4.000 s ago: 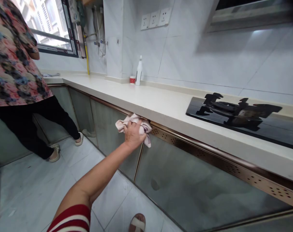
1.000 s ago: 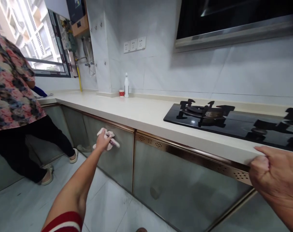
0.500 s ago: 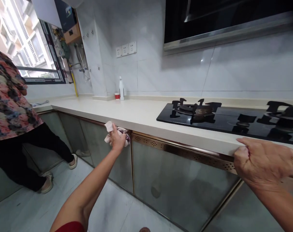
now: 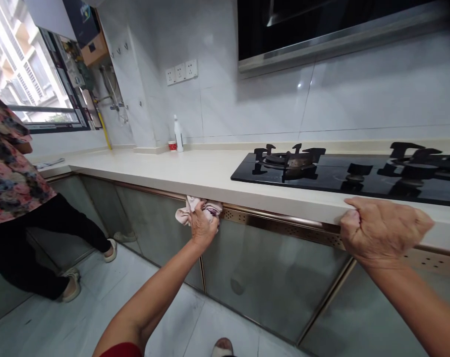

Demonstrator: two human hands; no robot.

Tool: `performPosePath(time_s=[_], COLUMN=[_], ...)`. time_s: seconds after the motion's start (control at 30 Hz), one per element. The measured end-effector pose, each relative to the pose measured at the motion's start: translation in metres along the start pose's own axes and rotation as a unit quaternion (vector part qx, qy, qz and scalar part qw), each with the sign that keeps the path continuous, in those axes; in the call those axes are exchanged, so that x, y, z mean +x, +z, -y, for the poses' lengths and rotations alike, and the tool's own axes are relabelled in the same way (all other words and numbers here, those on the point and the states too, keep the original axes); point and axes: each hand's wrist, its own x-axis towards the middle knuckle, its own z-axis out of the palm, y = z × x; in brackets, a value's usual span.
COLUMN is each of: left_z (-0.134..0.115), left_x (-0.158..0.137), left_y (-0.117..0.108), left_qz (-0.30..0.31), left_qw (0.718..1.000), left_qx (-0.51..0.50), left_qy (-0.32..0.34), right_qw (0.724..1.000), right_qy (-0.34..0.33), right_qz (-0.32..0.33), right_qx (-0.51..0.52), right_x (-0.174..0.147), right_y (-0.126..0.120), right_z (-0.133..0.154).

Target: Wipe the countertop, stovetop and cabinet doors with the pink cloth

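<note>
My left hand (image 4: 203, 225) is closed around a crumpled pale pink cloth (image 4: 188, 210) with dark marks. It presses the cloth against the bronze metal trim (image 4: 269, 219) just under the countertop lip, above a seam between two cabinet doors. At the right, my right hand (image 4: 386, 230) is curled over the front edge of the white countertop (image 4: 146, 171), in front of the black gas hob (image 4: 321, 173). Its fingertips are hidden from view.
A person in a flowered top (image 4: 13, 168) stands at the left by the window. A white spray bottle (image 4: 178, 135) and a red cup (image 4: 172, 146) stand against the back wall. The range hood (image 4: 332, 29) hangs overhead. Frosted cabinet doors (image 4: 262, 277) run below the counter.
My left hand has slid the cloth rightward along the trim. My right hand still grips the counter edge. The view has shifted slightly, and a foot shows more at the bottom.
</note>
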Motion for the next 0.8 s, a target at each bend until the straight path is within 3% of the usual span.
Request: performPosePath(time_s=[0.13, 0.27, 0.33, 0.43, 0.53, 0.6, 0.67, 0.8], left_z=[-0.025, -0.079, -0.117, -0.174, -0.207, -0.208, -0.191, -0.121], left_x=[-0.022, -0.056, -0.076, -0.101, -0.113, -0.111, -0.103, -0.069], left_y=[0.012, 0.029, 0.041, 0.062, 0.075, 0.076, 0.072, 0.051], left_qz=[0.032, 0.117, 0.156, 0.184, 0.184, 0.173, 0.17, 0.167], left_qw=[0.997, 0.969, 0.938, 0.868, 0.806, 0.8, 0.818, 0.91], left_qx=[0.009, 0.012, 0.006, -0.01, -0.024, -0.03, -0.029, 0.015], left_qy=[0.075, 0.219, 0.308, 0.461, 0.563, 0.573, 0.548, 0.38], right_qw=[0.999, 1.0, 0.999, 0.997, 0.996, 0.997, 0.997, 0.996], right_qy=[-0.023, -0.015, 0.004, 0.009, -0.004, -0.014, -0.018, -0.007], right_qz=[-0.024, -0.002, 0.029, 0.072, 0.077, 0.066, 0.066, 0.081], right_qx=[0.003, 0.011, 0.017, 0.027, 0.034, 0.038, 0.036, 0.039], right_x=[0.001, 0.005, 0.006, 0.008, 0.009, 0.009, 0.009, 0.009], right_y=[-0.001, -0.008, -0.013, -0.022, -0.026, -0.027, -0.028, -0.028], right_z=[0.001, 0.006, 0.009, 0.012, 0.012, 0.011, 0.01, 0.012])
